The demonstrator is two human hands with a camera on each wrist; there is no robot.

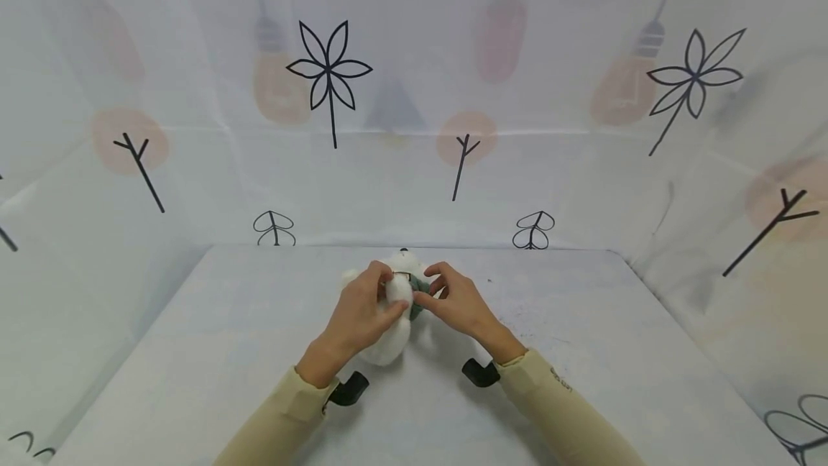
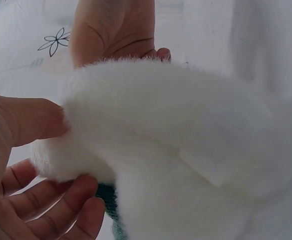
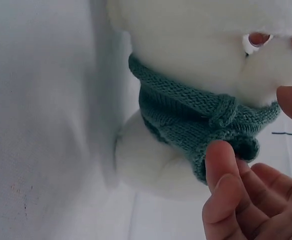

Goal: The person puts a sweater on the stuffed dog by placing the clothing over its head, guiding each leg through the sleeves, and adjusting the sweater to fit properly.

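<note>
A white plush toy [image 1: 386,348] lies on the table, wearing a green knitted sweater [image 3: 173,112]. My left hand [image 1: 362,316] grips one of the toy's furry white limbs [image 2: 60,155], thumb on one side and curled fingers on the other. Opposite it, my right hand [image 1: 456,302] pinches the rolled edge of the sweater beside a small opening, seen closely in the right wrist view. White fur fills most of the left wrist view and hides much of the sweater there.
The white table [image 1: 194,380] stretches out on both sides of the toy. Behind it hangs a pale cloth backdrop [image 1: 388,185] printed with flowers and twigs. A black wrist attachment [image 1: 349,388] sits under the left sleeve, another [image 1: 481,372] under the right.
</note>
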